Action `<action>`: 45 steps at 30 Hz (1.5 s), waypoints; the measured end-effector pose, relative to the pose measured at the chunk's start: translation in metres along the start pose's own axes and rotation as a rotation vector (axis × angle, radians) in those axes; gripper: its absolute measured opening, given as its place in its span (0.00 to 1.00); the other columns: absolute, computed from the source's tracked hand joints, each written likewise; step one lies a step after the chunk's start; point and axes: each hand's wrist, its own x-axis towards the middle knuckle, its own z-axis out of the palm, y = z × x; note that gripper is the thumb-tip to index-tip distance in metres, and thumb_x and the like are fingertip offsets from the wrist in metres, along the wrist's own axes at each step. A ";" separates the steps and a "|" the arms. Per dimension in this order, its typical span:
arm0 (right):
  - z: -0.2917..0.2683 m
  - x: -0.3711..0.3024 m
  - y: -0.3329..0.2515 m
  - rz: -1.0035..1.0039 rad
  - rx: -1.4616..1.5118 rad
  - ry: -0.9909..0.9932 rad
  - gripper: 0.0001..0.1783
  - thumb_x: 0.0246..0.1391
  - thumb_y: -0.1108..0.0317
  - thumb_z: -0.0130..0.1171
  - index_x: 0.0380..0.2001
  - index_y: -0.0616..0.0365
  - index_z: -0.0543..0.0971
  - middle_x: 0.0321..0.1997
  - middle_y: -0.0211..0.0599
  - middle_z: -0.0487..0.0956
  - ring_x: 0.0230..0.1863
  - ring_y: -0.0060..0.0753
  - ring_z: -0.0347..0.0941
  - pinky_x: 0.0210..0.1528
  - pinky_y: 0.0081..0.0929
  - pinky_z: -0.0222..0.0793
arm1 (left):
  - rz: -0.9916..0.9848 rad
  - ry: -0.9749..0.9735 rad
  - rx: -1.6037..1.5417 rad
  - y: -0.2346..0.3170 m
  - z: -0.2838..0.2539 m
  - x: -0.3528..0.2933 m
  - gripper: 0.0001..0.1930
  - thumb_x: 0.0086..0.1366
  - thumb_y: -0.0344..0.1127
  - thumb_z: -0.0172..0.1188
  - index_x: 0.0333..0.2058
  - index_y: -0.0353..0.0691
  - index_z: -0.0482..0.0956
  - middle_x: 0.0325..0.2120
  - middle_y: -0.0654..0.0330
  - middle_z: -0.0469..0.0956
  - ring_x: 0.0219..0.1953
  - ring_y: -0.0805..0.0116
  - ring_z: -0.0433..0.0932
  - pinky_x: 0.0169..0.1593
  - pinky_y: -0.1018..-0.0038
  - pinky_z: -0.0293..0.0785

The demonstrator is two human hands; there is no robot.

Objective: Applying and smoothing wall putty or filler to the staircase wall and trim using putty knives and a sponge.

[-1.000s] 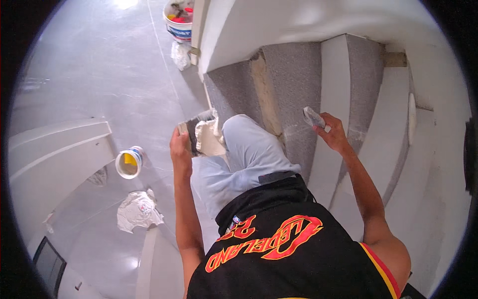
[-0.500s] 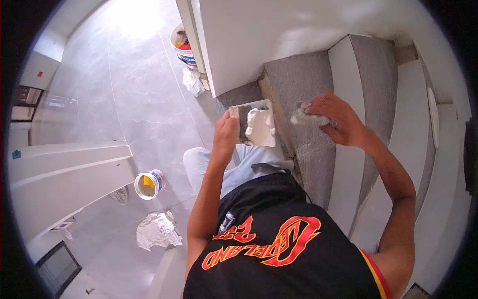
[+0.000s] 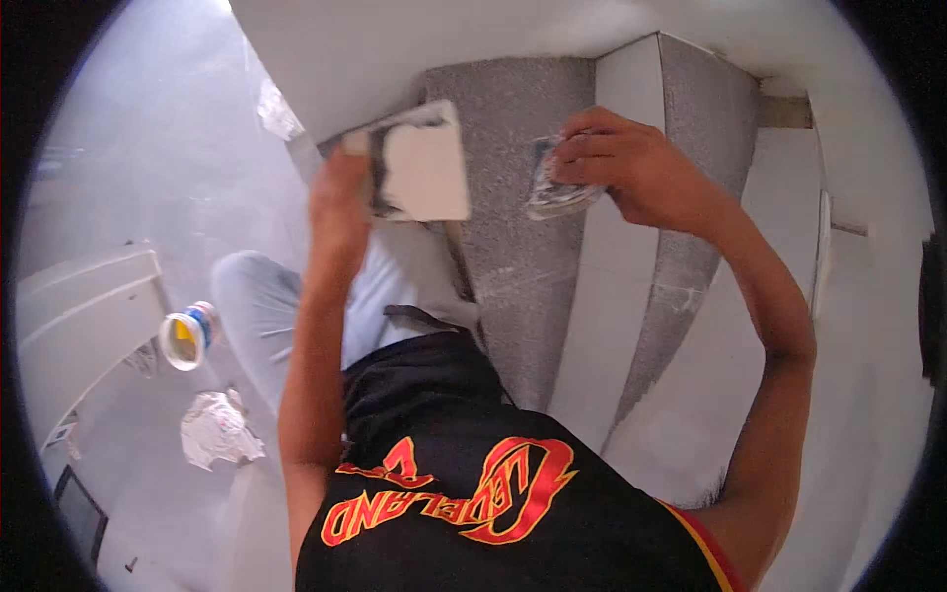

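Observation:
My left hand (image 3: 338, 202) is closed round the pale edge of a broad, flat putty knife (image 3: 380, 207). Its grey blade carries a wide, smooth layer of white putty (image 3: 424, 168). To the right, over the grey steps, my right hand (image 3: 631, 168) grips a smaller flat tool smeared with putty (image 3: 560, 202); whether it is a scraper or a trowel I cannot tell, as my fingers cover its handle. The two tools are apart.
Grey stair treads (image 3: 518, 257) with white risers (image 3: 617, 247) rise to the right, beside a white wall (image 3: 395, 39). On the floor at the left stand a white bucket (image 3: 185, 340) with something yellow in it and a crumpled white bag (image 3: 217, 429).
The view has turned, and both hands now appear higher and further left. Putty on the left blade, lumpy before, now lies flat and smooth. Both tools are still held.

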 end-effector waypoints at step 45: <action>0.017 -0.104 0.084 0.259 -0.190 -0.768 0.19 0.23 0.82 0.55 0.27 0.57 0.78 0.38 0.29 0.75 0.49 0.37 0.62 0.49 0.30 0.63 | -0.512 0.171 -0.832 -0.132 -0.002 -0.028 0.23 0.60 0.38 0.44 0.53 0.34 0.61 0.43 0.60 0.69 0.42 0.74 0.70 0.43 0.80 0.66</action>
